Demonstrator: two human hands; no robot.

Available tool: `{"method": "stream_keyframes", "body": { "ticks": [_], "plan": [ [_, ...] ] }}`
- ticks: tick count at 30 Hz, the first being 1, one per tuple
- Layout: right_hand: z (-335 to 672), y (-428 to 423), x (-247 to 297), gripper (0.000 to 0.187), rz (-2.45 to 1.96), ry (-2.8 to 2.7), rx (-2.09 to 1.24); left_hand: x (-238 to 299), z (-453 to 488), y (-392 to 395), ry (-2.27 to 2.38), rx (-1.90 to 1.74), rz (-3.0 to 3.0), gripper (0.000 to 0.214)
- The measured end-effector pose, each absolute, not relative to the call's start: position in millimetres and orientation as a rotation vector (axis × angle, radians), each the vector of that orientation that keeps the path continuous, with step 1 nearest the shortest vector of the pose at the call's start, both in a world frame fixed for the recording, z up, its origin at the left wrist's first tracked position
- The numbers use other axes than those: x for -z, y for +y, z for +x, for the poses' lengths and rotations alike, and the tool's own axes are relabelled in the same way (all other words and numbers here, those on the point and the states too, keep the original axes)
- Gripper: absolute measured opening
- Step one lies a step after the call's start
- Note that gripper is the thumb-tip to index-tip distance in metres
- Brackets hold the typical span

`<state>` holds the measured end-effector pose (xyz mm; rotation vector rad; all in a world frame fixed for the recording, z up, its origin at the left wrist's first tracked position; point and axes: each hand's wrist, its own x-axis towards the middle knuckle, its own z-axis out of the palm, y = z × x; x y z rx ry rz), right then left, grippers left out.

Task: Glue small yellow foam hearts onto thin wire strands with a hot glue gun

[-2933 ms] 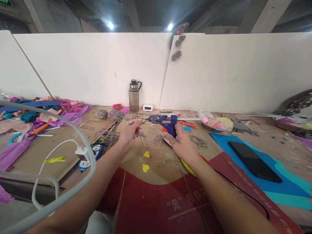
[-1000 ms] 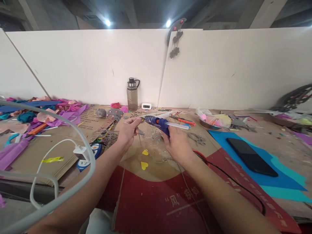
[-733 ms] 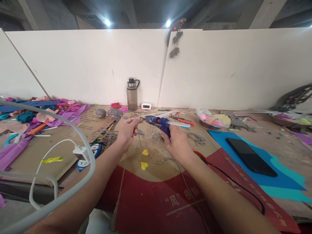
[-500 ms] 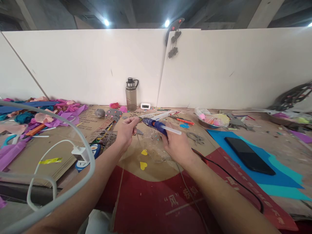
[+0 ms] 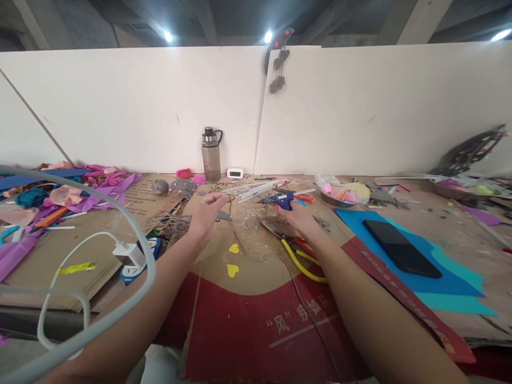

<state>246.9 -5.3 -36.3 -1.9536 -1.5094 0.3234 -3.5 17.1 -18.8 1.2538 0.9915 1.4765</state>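
Observation:
My left hand [image 5: 206, 214] is raised over the cardboard, thumb and fingers pinched on a small yellow piece [image 5: 231, 198] that is mostly hidden by the fingertips. A thin grey cord [image 5: 237, 236] trails below it. My right hand [image 5: 299, 216] is wrapped round the handle of a blue glue gun [image 5: 283, 200]. The gun's nozzle points left, apart from the left hand, and a clear glue stick [image 5: 305, 191] sticks out at its back. Scissors with yellow handles [image 5: 295, 258] lie below the right hand, beside a red-handled tool [image 5: 303, 246]. Two yellow hearts [image 5: 232, 270] rest on the cardboard.
Several clear glue sticks [image 5: 258, 191] lie behind my hands. At the back stand a bottle [image 5: 211, 157] and a small white digital display [image 5: 235, 173]. A phone [image 5: 400, 248] rests on blue sheets [image 5: 460, 282] at right. A white cable [image 5: 136, 224] loops across the left.
My right hand has drawn the glue gun to the right, away from the left hand. The scissors and red-handled tool now show beneath it. The left hand keeps its pinch.

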Motion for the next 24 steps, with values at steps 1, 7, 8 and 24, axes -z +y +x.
{"method": "stream_keyframes", "body": {
  "ticks": [1, 7, 8, 24],
  "plan": [
    [249.2, -4.1, 39.6, 0.017, -1.987, -1.499, -0.297, 18.5, -2.6, 16.1, 0.980, -1.487, 1.283, 0.017],
    [222.7, -20.7, 31.6, 0.017, -1.597, -1.382, -0.048, 15.9, 1.4, 9.6, 0.972, -1.575, 1.472, 0.018],
    [210.2, -24.4, 27.5, 0.018, -1.440, -1.387, -0.178, 15.6, 1.8, 8.4, 0.985, -1.583, 1.521, 0.018],
    [143.2, -36.2, 16.3, 0.009, -1.022, -1.350, -0.698, 9.9, 8.1, 0.3, 0.872, -1.388, 1.427, 0.019]
  ]
}}
